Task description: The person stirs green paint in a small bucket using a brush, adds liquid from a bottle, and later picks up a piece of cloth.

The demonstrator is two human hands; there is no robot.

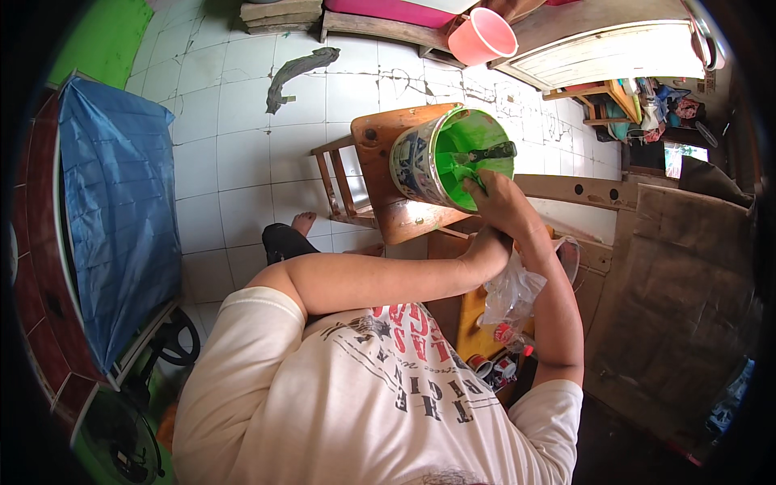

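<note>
Bucket (411,166), one, open-mouthed, on a wooden stool (373,139) before the person. Green paint (487,127), coated the inner wall; depth could not be told. Brush (495,151) (or a similar dark-handled tool), one, lay inside, its handle reaching toward the rim. Right hand (498,200), at the near rim, fingers bent; whether clamped on the rim or on something within could not be told. Left hand (491,247), at the right wrist, partly hidden, grip unclear. Progress: bucket open, tool already in; handling of the paint appeared under way, the remainder unjudgeable. Outward: clear plastic bag (513,293), near the right forearm; pink bucket (483,38), well apart
</note>
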